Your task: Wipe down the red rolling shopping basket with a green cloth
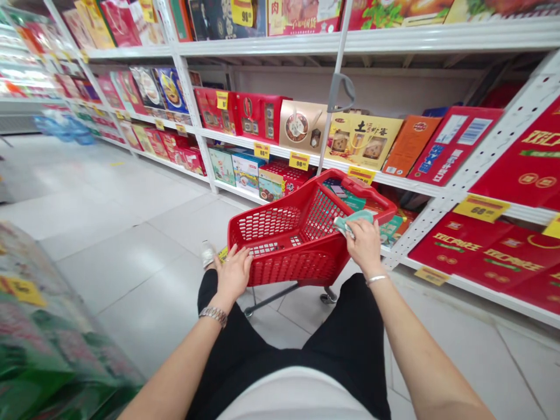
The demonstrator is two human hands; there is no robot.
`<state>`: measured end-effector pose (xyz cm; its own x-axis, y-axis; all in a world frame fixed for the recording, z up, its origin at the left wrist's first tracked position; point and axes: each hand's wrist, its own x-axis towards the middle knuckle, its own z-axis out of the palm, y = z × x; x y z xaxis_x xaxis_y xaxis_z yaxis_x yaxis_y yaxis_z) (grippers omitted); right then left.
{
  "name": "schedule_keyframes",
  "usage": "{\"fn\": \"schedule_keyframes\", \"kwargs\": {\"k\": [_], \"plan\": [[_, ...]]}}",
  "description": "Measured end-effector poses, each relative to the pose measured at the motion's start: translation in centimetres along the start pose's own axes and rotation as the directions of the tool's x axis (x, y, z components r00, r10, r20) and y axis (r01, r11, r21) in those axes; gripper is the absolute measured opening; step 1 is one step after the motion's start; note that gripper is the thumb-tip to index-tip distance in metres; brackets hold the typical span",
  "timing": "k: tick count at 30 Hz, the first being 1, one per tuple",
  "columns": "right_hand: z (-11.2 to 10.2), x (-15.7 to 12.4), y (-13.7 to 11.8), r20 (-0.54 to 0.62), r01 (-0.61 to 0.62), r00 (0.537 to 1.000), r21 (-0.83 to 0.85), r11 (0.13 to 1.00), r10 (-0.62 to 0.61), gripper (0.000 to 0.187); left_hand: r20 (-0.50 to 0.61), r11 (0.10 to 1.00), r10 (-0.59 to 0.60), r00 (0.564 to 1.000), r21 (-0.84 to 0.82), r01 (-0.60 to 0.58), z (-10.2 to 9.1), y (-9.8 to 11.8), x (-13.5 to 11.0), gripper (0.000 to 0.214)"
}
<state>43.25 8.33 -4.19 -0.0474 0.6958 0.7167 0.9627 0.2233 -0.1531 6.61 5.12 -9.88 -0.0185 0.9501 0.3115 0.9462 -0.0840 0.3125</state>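
Observation:
A red plastic shopping cart stands on the floor in front of me, its perforated basket holding nothing that I can make out. My left hand rests on the near left rim, fingers laid over the edge and spread a little. At the cart's right side, below the handle, my right hand grips a pale green cloth and presses it against the rim. Part of the cloth is hidden under my fingers.
White metal shelves with gift boxes and yellow price tags run behind the cart. Large red boxes fill the right side. A blurred stack of green packages is at lower left. Tiled floor stretches to the left.

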Motion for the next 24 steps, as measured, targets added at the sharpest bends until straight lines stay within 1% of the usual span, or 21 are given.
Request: {"fn": "schedule_keyframes", "kwargs": {"k": [3, 6, 8, 9, 10, 12, 16, 19, 21, 24], "plan": [[1.3, -1.8, -3.3, 0.034, 0.06, 0.997, 0.081, 0.995, -0.063, 0.033, -0.032, 1.0, 0.006, 0.999, -0.001, -0.006, 0.1, 0.0, -0.6, 0.044], [2.3, -3.1, -6.5, 0.092, 0.144, 0.983, 0.143, 0.979, -0.158, 0.034, -0.048, 1.0, 0.026, 0.999, 0.009, -0.025, 0.1, -0.3, -1.2, 0.045], [2.4, -3.3, -7.4, 0.139, 0.2, 0.965, 0.143, 0.969, -0.22, 0.034, -0.058, 0.999, 0.041, 0.997, 0.022, -0.04, 0.1, -0.7, -1.4, 0.044], [2.2, -3.2, -7.3, 0.158, 0.221, 0.958, 0.131, 0.966, -0.241, 0.034, -0.063, 0.999, 0.047, 0.997, 0.027, -0.045, 0.0, -1.0, -1.5, 0.043], [1.9, -2.9, -6.9, 0.167, 0.234, 0.954, 0.112, 0.966, -0.25, 0.033, -0.066, 0.998, 0.051, 0.996, 0.029, -0.049, -0.1, -1.2, -1.6, 0.043], [1.0, -1.9, -5.0, 0.158, 0.232, 0.958, 0.054, 0.971, -0.238, 0.031, -0.067, 0.998, 0.058, 0.996, 0.026, -0.057, -0.2, -1.5, -1.7, 0.042], [-1.1, 0.9, 1.0, 0.112, 0.162, 0.982, -0.085, 0.983, -0.152, 0.028, -0.075, 0.998, 0.061, 0.995, 0.01, -0.06, -0.1, -1.8, -1.7, 0.041], [-1.9, 3.3, 4.8, 0.115, 0.08, 0.992, -0.166, 0.983, -0.061, 0.03, -0.093, 0.999, 0.053, 0.994, 0.012, -0.052, 0.2, -1.7, -1.7, 0.041], [-2.0, 4.9, 6.1, 0.143, 0.056, 0.989, -0.202, 0.978, -0.027, 0.03, -0.102, 0.999, 0.053, 0.993, 0.019, -0.051, 0.4, -1.6, -1.6, 0.042], [-1.4, 6.8, 6.1, 0.207, 0.066, 0.978, -0.244, 0.968, -0.014, 0.03, -0.109, 0.999, 0.045, 0.993, 0.024, -0.042, 0.6, -1.6, -1.4, 0.042]]}}
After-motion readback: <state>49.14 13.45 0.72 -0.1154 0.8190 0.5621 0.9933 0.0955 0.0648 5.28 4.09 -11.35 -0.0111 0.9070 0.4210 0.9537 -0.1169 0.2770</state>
